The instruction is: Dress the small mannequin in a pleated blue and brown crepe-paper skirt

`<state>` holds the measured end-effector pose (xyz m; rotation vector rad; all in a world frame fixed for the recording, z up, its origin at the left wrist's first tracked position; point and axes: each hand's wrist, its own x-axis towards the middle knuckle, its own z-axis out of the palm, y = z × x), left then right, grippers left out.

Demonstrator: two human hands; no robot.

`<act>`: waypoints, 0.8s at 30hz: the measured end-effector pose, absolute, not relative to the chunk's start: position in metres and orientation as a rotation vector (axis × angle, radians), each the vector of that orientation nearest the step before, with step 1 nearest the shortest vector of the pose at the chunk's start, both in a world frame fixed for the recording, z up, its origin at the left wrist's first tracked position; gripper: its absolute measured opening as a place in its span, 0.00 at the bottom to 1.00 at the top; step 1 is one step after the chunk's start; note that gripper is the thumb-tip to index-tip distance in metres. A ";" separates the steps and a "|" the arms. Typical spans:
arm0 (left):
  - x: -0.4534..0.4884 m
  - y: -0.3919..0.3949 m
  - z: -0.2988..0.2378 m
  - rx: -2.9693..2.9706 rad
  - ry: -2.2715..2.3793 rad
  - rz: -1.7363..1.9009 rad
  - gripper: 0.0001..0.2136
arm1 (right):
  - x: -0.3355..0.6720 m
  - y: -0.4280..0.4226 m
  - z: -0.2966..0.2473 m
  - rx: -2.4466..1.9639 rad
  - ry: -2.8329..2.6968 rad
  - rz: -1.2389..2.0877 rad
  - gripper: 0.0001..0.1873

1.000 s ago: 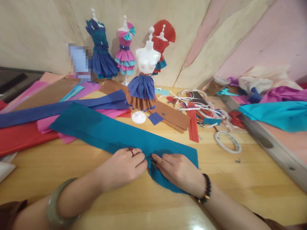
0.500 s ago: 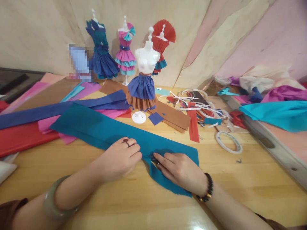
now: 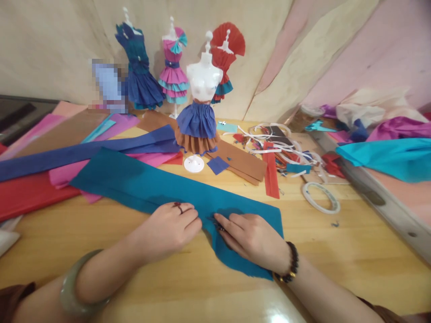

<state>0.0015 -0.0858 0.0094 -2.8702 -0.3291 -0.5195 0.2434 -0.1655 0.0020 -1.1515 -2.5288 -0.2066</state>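
A long teal crepe paper strip [image 3: 134, 184] lies across the wooden table [image 3: 353, 251]. My left hand [image 3: 170, 229], with a ring and a jade bangle, rests on the strip's near edge with curled fingers pinching the paper. My right hand [image 3: 252, 237], wearing a dark bead bracelet, presses on the strip's right part, fingertips pinching the paper right beside the left hand's. Between the two hands the paper is gathered into a small fold [image 3: 210, 222].
A white mannequin [image 3: 202, 85] in a blue and brown paper skirt stands behind the strip, with three dressed mannequins further back. Blue, pink and red paper sheets [image 3: 30, 179] lie left. Brown strips, ribbon scraps and a tape ring [image 3: 319, 197] lie right. A turquoise sheet [image 3: 393, 157] covers the right edge.
Both hands shifted slightly along the near edge of the teal strip while still pinching it. The right end of the strip moved a little to the right.
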 end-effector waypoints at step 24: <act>0.002 -0.087 0.009 -2.863 -0.326 -0.509 0.10 | 0.242 -0.166 0.003 -1.116 -2.550 -0.244 0.14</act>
